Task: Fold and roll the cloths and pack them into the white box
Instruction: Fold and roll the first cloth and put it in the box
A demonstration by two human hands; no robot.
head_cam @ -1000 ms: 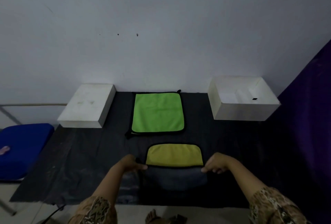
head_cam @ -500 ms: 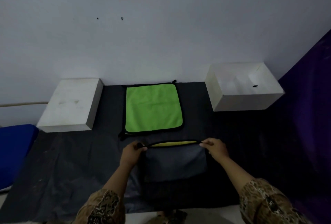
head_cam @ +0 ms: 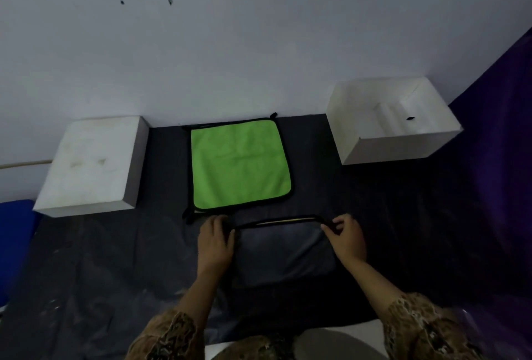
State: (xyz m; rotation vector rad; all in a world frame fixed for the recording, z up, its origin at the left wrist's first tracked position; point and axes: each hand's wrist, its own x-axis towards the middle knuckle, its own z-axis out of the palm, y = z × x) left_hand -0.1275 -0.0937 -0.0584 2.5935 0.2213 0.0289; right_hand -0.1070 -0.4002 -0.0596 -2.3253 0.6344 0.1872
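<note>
From the head camera, we've got both hands on the folded cloth [head_cam: 283, 247], grey side up with a sliver of yellow along its far edge. Our left hand [head_cam: 214, 241] pinches the far-left corner, fingers curled on the black trim; our right hand [head_cam: 347, 237] pinches the far-right corner the same way. Just beyond the fingers a green cloth [head_cam: 240, 164] lies flat on the dark tabletop [head_cam: 115, 273]. The open white box [head_cam: 391, 120] sits further back to the right, and a closed white box [head_cam: 92, 165] back to the left.
</note>
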